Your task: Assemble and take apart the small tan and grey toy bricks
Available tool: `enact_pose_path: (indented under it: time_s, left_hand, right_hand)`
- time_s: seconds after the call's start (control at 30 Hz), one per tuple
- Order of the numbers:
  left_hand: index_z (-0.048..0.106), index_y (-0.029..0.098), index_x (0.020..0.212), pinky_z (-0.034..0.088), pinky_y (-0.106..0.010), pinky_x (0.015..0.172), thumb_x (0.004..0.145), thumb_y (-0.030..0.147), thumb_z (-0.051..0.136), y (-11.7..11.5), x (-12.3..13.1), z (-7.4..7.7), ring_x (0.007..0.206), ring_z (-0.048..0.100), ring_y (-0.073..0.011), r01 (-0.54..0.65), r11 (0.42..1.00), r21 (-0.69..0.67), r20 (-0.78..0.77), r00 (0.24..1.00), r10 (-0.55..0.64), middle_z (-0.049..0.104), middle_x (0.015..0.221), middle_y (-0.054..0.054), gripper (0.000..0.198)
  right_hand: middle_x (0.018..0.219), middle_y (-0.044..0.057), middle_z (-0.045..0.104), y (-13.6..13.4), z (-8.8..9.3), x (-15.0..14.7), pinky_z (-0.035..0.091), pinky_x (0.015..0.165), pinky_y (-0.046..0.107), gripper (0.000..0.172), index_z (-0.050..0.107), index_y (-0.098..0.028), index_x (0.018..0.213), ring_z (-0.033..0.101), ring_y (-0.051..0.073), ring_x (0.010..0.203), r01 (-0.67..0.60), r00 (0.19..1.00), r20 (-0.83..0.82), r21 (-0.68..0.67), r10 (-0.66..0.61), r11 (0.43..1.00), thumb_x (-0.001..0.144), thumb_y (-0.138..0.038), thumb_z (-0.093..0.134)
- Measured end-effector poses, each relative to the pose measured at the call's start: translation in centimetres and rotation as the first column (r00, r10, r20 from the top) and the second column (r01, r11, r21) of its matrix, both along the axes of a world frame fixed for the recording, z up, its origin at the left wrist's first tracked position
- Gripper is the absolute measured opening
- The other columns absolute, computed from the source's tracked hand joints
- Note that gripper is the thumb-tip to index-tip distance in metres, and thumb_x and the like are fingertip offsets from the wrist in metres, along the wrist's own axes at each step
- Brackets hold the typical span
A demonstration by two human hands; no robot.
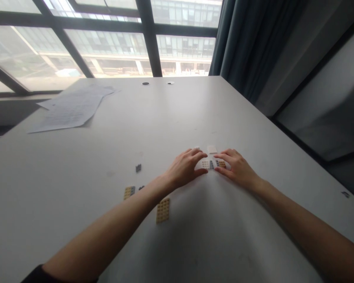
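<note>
Left of the white tile (212,149), and closer in, lies the tan block (163,211). Next comes the left hand (185,167), finger and thumb spread apart around the pale end of the row (211,164). The row sits just on the near side of the white tile. The right hand (238,167) curls by the other end; I can't tell if it grips. With both hands so close, a finger could bump the row crooked. Its long way runs side to side, pale end left, tan end right.

The papers (72,108) carry only illegible print.
</note>
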State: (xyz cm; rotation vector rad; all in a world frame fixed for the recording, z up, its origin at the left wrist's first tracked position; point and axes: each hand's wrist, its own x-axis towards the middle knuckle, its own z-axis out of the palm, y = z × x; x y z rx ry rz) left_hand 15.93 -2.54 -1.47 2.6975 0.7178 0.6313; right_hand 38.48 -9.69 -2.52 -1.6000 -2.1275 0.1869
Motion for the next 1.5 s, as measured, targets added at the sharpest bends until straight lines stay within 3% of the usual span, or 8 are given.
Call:
enact_pose_path:
  time_s: [0.13, 0.23, 0.3, 0.43, 0.57, 0.97, 1.17, 1.5]
  left_hand:
    - [0.056, 0.021, 0.116, 0.05, -0.037, 0.092, 0.084, 0.033, 0.065, -1.1, -5.6, 3.5, 0.105, 0.059, -0.0209, -0.091, 0.995, 0.031, 0.154, 0.984, 0.086, 0.063, 0.115, -0.008, 0.036]
    - [0.057, 0.024, 0.115, 0.052, -0.035, 0.087, 0.085, 0.029, 0.064, -3.1, -11.1, 4.9, 0.1, 0.061, -0.0198, -0.187, 0.981, 0.053, 0.192, 0.966, 0.174, 0.064, 0.11, -0.006, 0.032]
    - [0.055, 0.026, 0.118, 0.052, -0.035, 0.085, 0.083, 0.026, 0.066, -4.9, -14.5, 4.5, 0.098, 0.061, -0.0204, -0.234, 0.97, 0.066, 0.176, 0.96, 0.219, 0.064, 0.107, -0.007, 0.037]
    - [0.053, 0.025, 0.121, 0.051, -0.037, 0.086, 0.083, 0.024, 0.065, -9.1, -18.8, 1.8, 0.1, 0.059, -0.0225, -0.266, 0.964, 0.026, 0.015, 0.964, 0.266, 0.064, 0.108, -0.008, 0.04]
    - [0.055, 0.022, 0.118, 0.05, -0.038, 0.085, 0.084, 0.026, 0.065, -11.5, -19.8, -0.3, 0.097, 0.058, -0.0228, -0.304, 0.951, 0.048, -0.059, 0.95, 0.307, 0.064, 0.106, -0.008, 0.036]
    - [0.062, 0.02, 0.108, 0.049, -0.035, 0.084, 0.085, 0.023, 0.062, -11.9, -19.6, -1.8, 0.092, 0.059, -0.0202, -0.218, 0.97, 0.105, 0.046, 0.976, 0.214, 0.065, 0.1, -0.008, 0.023]
    - [0.062, 0.019, 0.106, 0.048, -0.035, 0.083, 0.084, 0.017, 0.063, -12.2, -19.8, -2.0, 0.093, 0.059, -0.0205, -0.195, 0.973, 0.126, 0.064, 0.98, 0.188, 0.066, 0.1, -0.008, 0.023]
    - [0.063, 0.02, 0.107, 0.05, -0.033, 0.083, 0.083, 0.027, 0.067, -11.0, -20.6, -1.6, 0.09, 0.06, -0.0199, -0.296, 0.945, 0.139, 0.05, 0.955, 0.292, 0.067, 0.099, -0.007, 0.026]
  right_hand:
    - [0.103, 0.009, 0.06, -2.1, 0.5, 0.0, 0.046, 0.089, 0.044, 0.027, 0.063, -0.022, 0.112, 0.056, 0.028, 0.098, -0.008, 0.999, -0.046, 0.066, 0.011, 0.998, 0.086, -0.029, 0.062]
    - [0.102, 0.011, 0.06, -4.1, 0.3, -2.6, 0.047, 0.089, 0.043, 0.028, 0.062, -0.02, 0.113, 0.055, 0.028, 0.099, -0.073, 0.994, -0.08, 0.096, 0.081, 0.993, 0.087, -0.031, 0.061]
    - [0.103, 0.011, 0.061, -5.3, -0.1, -5.7, 0.048, 0.089, 0.044, 0.034, 0.06, -0.02, 0.117, 0.055, 0.028, 0.099, -0.186, 0.978, -0.087, 0.066, 0.191, 0.98, 0.086, -0.033, 0.063]
    - [0.11, 0.015, 0.06, -6.3, -0.9, -11.9, 0.048, 0.089, 0.048, 0.054, 0.052, -0.017, 0.128, 0.055, 0.03, 0.098, -0.352, 0.934, -0.091, -0.091, 0.345, 0.931, 0.081, -0.038, 0.068]
    - [0.115, 0.015, 0.057, -5.5, -0.9, -14.9, 0.046, 0.094, 0.05, 0.061, 0.05, -0.015, 0.13, 0.052, 0.032, 0.104, -0.333, 0.941, -0.106, -0.13, 0.321, 0.934, 0.078, -0.039, 0.071]
    - [0.109, 0.012, 0.056, -5.1, 0.1, -16.7, 0.048, 0.093, 0.043, 0.041, 0.057, -0.015, 0.119, 0.051, 0.027, 0.102, -0.334, 0.94, -0.134, -0.172, 0.314, 0.927, 0.081, -0.027, 0.069]
    - [0.109, 0.01, 0.058, -4.9, -0.1, -14.0, 0.05, 0.091, 0.037, 0.042, 0.059, -0.018, 0.118, 0.054, 0.024, 0.101, -0.398, 0.916, -0.14, -0.184, 0.377, 0.899, 0.079, -0.027, 0.072]
    - [0.114, 0.01, 0.059, -5.1, -0.3, 0.1, 0.051, 0.093, 0.038, 0.036, 0.063, -0.022, 0.118, 0.059, 0.026, 0.106, -0.18, 0.983, -0.012, -0.187, 0.181, 0.966, 0.085, -0.037, 0.063]
